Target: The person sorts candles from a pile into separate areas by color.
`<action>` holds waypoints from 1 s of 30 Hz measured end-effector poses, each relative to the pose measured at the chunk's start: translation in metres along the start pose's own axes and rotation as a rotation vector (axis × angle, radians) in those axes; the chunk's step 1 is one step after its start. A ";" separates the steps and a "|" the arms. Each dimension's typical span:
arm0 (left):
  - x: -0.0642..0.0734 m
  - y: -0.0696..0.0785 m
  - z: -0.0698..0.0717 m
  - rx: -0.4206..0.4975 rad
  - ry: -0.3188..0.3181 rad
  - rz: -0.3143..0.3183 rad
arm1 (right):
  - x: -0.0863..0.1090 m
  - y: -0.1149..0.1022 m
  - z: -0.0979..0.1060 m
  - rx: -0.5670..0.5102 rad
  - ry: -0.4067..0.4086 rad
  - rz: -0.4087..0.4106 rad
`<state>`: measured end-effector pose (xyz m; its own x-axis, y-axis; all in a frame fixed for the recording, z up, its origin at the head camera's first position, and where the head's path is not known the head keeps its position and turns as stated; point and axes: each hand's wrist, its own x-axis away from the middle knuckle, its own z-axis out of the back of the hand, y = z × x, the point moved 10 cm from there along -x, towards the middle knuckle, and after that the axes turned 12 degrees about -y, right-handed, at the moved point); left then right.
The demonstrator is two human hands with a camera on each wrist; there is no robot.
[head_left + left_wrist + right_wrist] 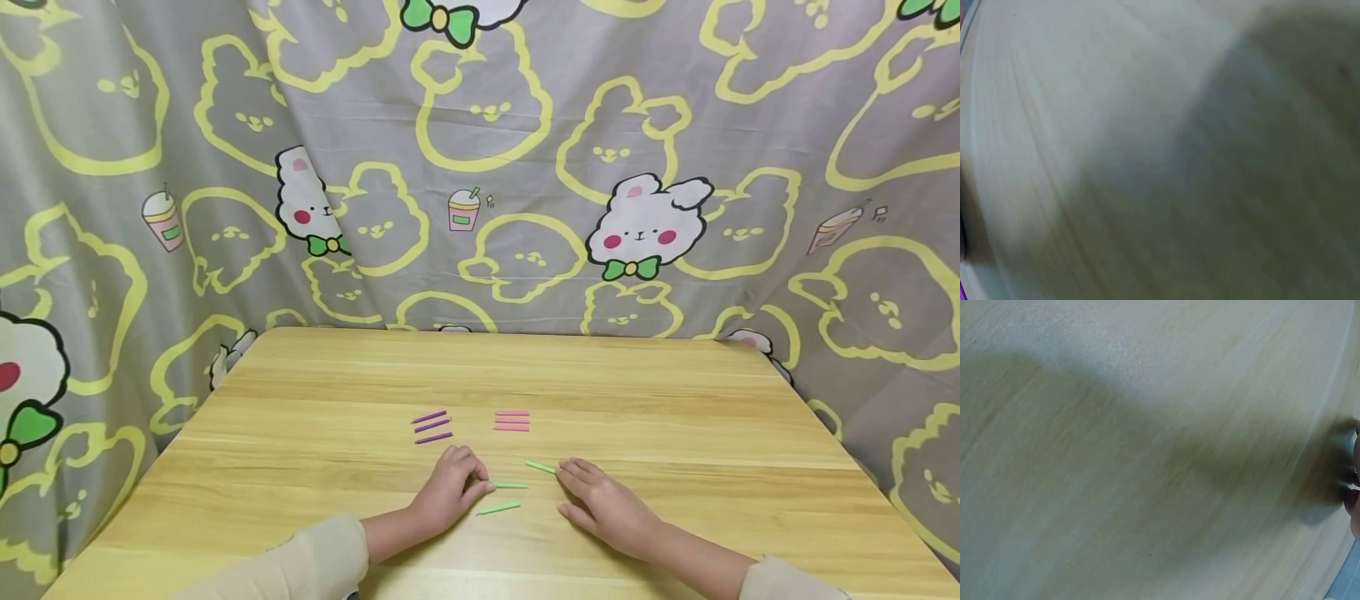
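In the head view, my left hand [450, 490] pinches the left end of a thin green candle-like stick [513, 485] between thumb and forefinger. Just below it, a second green stick [501, 507] lies slanted on the table, touched by neither hand. The right hand [609, 504] rests on the table, its fairly straight fingertips on the right end of a third green stick [540, 466]. Its thumb stands apart from those fingers. Both wrist views show mostly blurred, shadowed wood; the right one catches fingertips [1354, 503] at its right edge.
Three purple sticks [432, 426] lie in a slanted stack beyond the left hand. To their right, three pink sticks [512, 421] lie parallel. The wooden table [300, 400] ends at a patterned grey curtain [525, 167] behind and on both sides.
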<state>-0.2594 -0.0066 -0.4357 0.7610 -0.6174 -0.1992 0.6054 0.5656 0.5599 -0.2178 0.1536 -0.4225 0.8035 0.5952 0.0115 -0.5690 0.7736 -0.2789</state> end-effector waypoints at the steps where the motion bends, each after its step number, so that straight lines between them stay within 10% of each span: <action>1: 0.000 0.001 0.000 -0.021 0.006 -0.007 | 0.000 0.000 0.000 -0.001 -0.002 -0.001; 30: -0.012 -0.002 0.009 -0.040 0.062 0.035 | -0.001 0.006 -0.006 -0.006 -0.031 -0.040</action>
<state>-0.2713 -0.0048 -0.4274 0.7944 -0.5621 -0.2302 0.5857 0.6088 0.5351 -0.2203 0.1563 -0.4300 0.8197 0.5704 0.0524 -0.5355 0.7956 -0.2833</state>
